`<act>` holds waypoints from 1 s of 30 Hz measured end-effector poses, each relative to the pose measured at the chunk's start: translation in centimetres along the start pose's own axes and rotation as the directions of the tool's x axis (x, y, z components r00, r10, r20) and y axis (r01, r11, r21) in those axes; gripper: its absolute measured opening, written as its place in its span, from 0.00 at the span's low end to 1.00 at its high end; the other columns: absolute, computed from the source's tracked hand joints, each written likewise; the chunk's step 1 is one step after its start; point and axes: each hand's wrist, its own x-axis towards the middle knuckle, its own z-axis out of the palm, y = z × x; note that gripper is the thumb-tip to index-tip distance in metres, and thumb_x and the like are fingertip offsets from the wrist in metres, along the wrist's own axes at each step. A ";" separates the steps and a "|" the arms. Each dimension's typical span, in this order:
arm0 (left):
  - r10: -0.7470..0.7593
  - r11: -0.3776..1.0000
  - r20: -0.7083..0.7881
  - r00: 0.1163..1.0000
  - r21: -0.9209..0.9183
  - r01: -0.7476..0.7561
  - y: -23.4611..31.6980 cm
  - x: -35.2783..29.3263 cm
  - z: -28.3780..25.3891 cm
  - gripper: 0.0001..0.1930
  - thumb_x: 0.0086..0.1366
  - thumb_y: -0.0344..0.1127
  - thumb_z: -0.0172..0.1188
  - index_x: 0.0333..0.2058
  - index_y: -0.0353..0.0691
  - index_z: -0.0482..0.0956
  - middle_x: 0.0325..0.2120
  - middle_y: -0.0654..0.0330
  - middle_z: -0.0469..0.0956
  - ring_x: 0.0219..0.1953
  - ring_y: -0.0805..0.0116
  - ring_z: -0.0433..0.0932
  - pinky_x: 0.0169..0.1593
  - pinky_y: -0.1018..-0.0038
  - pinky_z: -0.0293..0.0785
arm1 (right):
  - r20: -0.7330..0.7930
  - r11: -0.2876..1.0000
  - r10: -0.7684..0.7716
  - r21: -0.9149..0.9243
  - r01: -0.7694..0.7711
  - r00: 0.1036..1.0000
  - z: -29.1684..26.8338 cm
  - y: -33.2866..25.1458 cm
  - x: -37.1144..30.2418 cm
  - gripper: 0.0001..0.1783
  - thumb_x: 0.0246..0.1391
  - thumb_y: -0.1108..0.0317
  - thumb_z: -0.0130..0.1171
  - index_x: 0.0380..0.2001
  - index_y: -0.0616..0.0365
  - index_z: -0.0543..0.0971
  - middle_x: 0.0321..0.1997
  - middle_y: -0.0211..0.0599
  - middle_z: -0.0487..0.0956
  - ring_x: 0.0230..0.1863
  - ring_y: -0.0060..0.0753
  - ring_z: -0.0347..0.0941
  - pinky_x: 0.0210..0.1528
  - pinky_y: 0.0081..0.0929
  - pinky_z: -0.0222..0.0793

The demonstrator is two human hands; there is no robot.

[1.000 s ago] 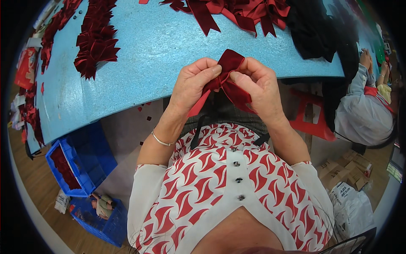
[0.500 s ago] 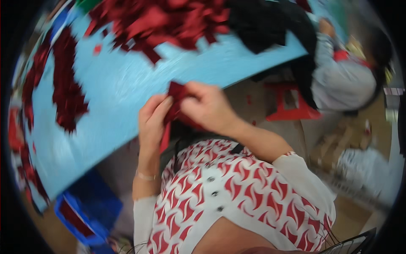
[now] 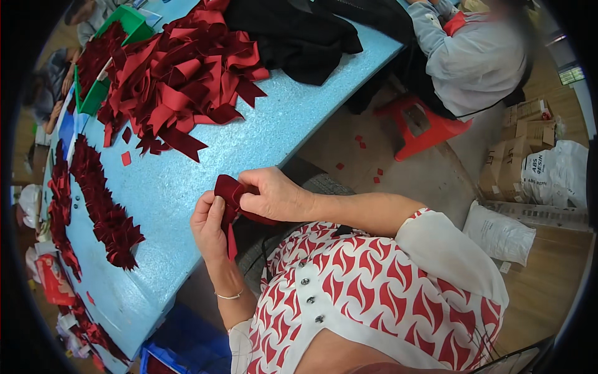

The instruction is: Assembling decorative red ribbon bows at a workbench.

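A dark red velvet ribbon [image 3: 228, 189] is pinched between my two hands just off the table's near edge, folded into a loop with a tail hanging below. My left hand [image 3: 208, 225] grips its left side, thumb pressed against the fingers. From the right, my right hand [image 3: 277, 194] holds the loop's other side with curled fingers. Beyond my hands, a heap of red ribbon strips [image 3: 180, 81] with notched ends lies on the light blue table [image 3: 168, 230]. To the left stretches a long row of dark red bows [image 3: 106, 202].
Green trays [image 3: 93, 93] stand at the far left, near other people's hands. Black cloth [image 3: 293, 40] lies at the back. A seated co-worker [image 3: 476, 59] is at the far right, by a red stool [image 3: 414, 128]. Below the table's left side sits a blue bin [image 3: 187, 343].
My view has shifted, so the table and ribbon heap sit further left. Both hands still hold the ribbon, close together as before.
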 end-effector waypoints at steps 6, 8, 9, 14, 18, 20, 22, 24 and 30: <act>0.059 0.993 0.008 0.998 0.103 -0.059 0.0 0.4 0.2 0.05 0.62 0.31 0.50 0.31 0.35 0.72 0.26 0.67 0.73 0.26 0.83 0.68 0.31 0.86 0.65 | -0.059 0.992 -0.109 -0.070 0.105 0.992 0.2 0.4 -0.2 0.10 0.37 0.70 0.52 0.19 0.69 0.69 0.17 0.47 0.70 0.21 0.37 0.67 0.26 0.30 0.64; 0.041 0.993 0.006 0.999 0.109 -0.041 0.3 0.2 0.3 0.06 0.62 0.31 0.50 0.32 0.36 0.72 0.26 0.67 0.73 0.27 0.82 0.68 0.32 0.86 0.65 | -0.035 0.974 -0.207 -0.096 0.203 0.978 0.3 0.5 -0.4 0.08 0.39 0.72 0.53 0.19 0.67 0.68 0.17 0.41 0.68 0.22 0.23 0.63 0.26 0.25 0.62; 0.040 0.993 0.009 0.999 0.112 -0.040 0.2 0.2 0.2 0.06 0.62 0.31 0.50 0.32 0.36 0.72 0.26 0.67 0.73 0.27 0.82 0.68 0.32 0.86 0.65 | -0.039 0.975 -0.208 -0.094 0.203 0.977 0.2 0.7 -0.4 0.08 0.39 0.72 0.53 0.19 0.67 0.68 0.17 0.41 0.68 0.22 0.23 0.63 0.26 0.25 0.62; -0.011 0.999 0.117 0.993 0.053 0.004 -0.1 0.7 -0.3 0.06 0.62 0.30 0.49 0.34 0.34 0.72 0.28 0.64 0.74 0.28 0.80 0.70 0.34 0.85 0.67 | -0.078 0.948 -0.317 -0.046 0.315 0.945 0.1 2.1 -0.5 0.07 0.39 0.73 0.54 0.19 0.66 0.68 0.18 0.38 0.68 0.22 0.23 0.64 0.26 0.24 0.62; -0.074 0.991 0.137 0.988 0.119 0.058 0.1 0.7 -0.4 0.05 0.62 0.30 0.50 0.34 0.34 0.71 0.29 0.64 0.74 0.29 0.80 0.70 0.35 0.85 0.67 | -0.067 0.971 -0.219 0.082 0.224 0.973 0.0 2.6 -0.8 0.06 0.40 0.74 0.54 0.20 0.65 0.68 0.19 0.36 0.69 0.23 0.22 0.64 0.26 0.23 0.62; -0.099 0.990 0.133 0.986 0.115 0.084 0.1 0.7 -0.4 0.05 0.62 0.30 0.50 0.34 0.34 0.71 0.30 0.64 0.74 0.29 0.80 0.70 0.36 0.85 0.66 | -0.032 0.962 -0.266 0.055 0.268 0.963 -0.2 2.7 -0.8 0.06 0.41 0.74 0.54 0.20 0.65 0.69 0.19 0.35 0.69 0.23 0.21 0.65 0.27 0.22 0.62; -0.108 0.992 0.134 0.985 0.075 0.099 0.2 0.7 -0.1 0.05 0.62 0.30 0.50 0.34 0.34 0.71 0.30 0.64 0.74 0.29 0.80 0.70 0.35 0.85 0.66 | -0.025 0.962 -0.265 0.061 0.266 0.964 -0.5 2.8 -0.8 0.06 0.42 0.74 0.54 0.21 0.65 0.69 0.19 0.34 0.69 0.23 0.20 0.64 0.27 0.21 0.62; -0.122 0.992 0.138 0.983 -0.008 0.124 0.4 0.7 0.2 0.05 0.62 0.29 0.50 0.34 0.35 0.71 0.30 0.64 0.74 0.29 0.81 0.70 0.35 0.85 0.66 | -0.011 0.962 -0.264 0.072 0.264 0.964 -0.6 2.8 -0.7 0.05 0.43 0.74 0.53 0.21 0.65 0.69 0.20 0.32 0.69 0.24 0.17 0.64 0.27 0.20 0.62; -0.002 0.989 0.122 0.993 0.146 -0.016 -0.4 1.1 0.0 0.05 0.62 0.29 0.49 0.34 0.35 0.71 0.29 0.65 0.73 0.30 0.81 0.69 0.36 0.85 0.65 | -0.023 0.963 -0.023 0.270 0.028 0.999 0.2 3.1 -0.7 0.04 0.44 0.74 0.53 0.23 0.65 0.71 0.22 0.26 0.70 0.25 0.14 0.63 0.27 0.17 0.62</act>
